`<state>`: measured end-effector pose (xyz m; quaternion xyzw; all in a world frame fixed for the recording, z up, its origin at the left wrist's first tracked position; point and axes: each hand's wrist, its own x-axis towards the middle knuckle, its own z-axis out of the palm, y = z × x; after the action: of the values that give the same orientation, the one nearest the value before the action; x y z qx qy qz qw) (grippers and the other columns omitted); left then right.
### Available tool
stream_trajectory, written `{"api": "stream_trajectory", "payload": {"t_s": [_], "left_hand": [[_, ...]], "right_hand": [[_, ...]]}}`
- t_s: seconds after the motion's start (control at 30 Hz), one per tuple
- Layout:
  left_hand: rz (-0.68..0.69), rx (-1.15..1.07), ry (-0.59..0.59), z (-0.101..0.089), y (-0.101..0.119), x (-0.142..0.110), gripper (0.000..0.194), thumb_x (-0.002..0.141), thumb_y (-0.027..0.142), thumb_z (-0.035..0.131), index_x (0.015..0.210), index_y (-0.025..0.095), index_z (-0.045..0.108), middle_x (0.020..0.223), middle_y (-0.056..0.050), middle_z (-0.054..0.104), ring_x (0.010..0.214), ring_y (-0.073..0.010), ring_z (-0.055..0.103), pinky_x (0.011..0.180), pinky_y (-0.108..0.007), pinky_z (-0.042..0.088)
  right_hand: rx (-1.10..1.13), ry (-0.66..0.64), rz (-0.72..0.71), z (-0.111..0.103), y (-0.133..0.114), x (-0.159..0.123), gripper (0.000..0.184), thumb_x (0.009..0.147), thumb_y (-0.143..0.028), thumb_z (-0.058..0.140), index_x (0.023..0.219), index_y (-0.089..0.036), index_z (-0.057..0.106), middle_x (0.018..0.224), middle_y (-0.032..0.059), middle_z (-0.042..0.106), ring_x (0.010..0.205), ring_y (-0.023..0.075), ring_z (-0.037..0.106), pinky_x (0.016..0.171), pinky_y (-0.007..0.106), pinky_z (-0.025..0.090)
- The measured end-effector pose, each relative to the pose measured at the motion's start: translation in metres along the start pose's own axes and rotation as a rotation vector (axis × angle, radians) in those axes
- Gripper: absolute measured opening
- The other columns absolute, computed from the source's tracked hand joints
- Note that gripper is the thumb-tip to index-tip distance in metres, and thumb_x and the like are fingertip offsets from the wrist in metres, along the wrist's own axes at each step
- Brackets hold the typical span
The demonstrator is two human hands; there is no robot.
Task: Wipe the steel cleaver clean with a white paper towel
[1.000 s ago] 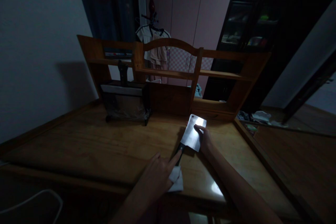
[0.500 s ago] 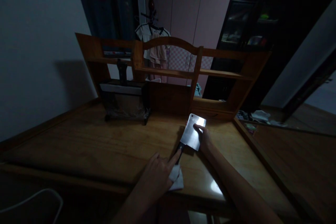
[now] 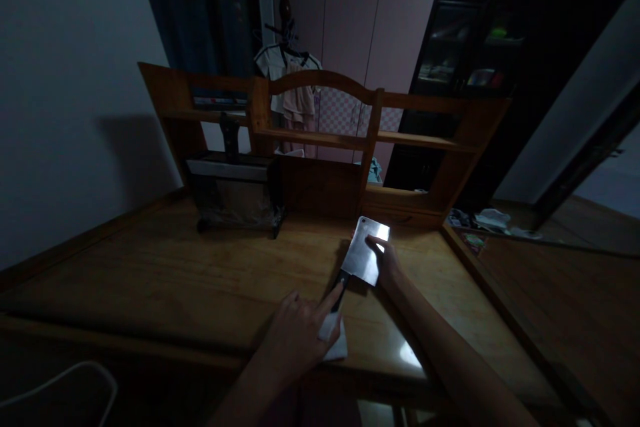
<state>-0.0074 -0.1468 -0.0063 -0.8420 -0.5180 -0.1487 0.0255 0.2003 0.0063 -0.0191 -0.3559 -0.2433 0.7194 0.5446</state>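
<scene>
A cleaver (image 3: 361, 259) with a broad shiny blade and a black handle (image 3: 339, 288) is held at a slant just above the desk. My right hand (image 3: 388, 264) grips the blade by its right side, thumb lying on the upper face and the other fingers hidden beneath. My left hand (image 3: 303, 328) is closed on a white cloth (image 3: 338, 340) around the lower end of the handle, with the index finger stretched along the handle. Part of the cloth hangs out below the fingers; whether it is cloth or paper I cannot tell.
On the wooden desk (image 3: 240, 280) stands a dark knife block (image 3: 233, 190) with a black-handled knife upright in it, back left. A wooden shelf unit (image 3: 320, 140) closes off the desk's rear. A raised edge (image 3: 480, 273) runs along the right. A white cable-like curve (image 3: 85, 367) shows lower left.
The whole view has shifted slightly. My left hand and the cloth have moved a little down the handle; my right hand keeps the same hold on the blade.
</scene>
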Motion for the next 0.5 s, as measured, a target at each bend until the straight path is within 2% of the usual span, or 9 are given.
{"api": "stream_trajectory", "payload": {"t_s": [0.17,0.33,0.5], "left_hand": [[-0.002,-0.029,-0.011,0.001,0.001,-0.007,0.056,0.097,0.034,0.037,0.149,0.029,0.018,0.088,-0.005,0.071,0.083,-0.0206,0.066,0.095,-0.043,0.038],[0.02,-0.078,0.025,0.003,-0.002,-0.012,0.055,0.098,0.032,0.034,0.15,0.028,0.015,0.1,-0.005,0.07,0.091,-0.0197,0.065,0.102,-0.045,0.033],[-0.049,-0.145,0.124,0.002,-0.009,-0.015,0.056,0.097,0.039,0.035,0.148,0.021,0.023,0.103,-0.008,0.07,0.093,-0.0214,0.063,0.095,-0.038,0.041]], "right_hand": [[-0.001,-0.031,-0.034,0.004,-0.001,-0.003,0.03,0.077,-0.026,0.058,0.099,-0.01,0.07,0.077,0.0094,0.075,0.069,0.0241,0.071,0.065,0.034,0.059],[0.015,-0.003,-0.027,0.009,-0.003,-0.009,0.032,0.075,-0.024,0.057,0.101,-0.01,0.069,0.077,0.0096,0.075,0.069,0.0252,0.071,0.065,0.035,0.059],[0.019,-0.037,-0.021,0.009,-0.004,-0.01,0.032,0.075,-0.025,0.058,0.101,-0.01,0.069,0.08,0.0102,0.076,0.07,0.0252,0.071,0.067,0.035,0.059]]}}
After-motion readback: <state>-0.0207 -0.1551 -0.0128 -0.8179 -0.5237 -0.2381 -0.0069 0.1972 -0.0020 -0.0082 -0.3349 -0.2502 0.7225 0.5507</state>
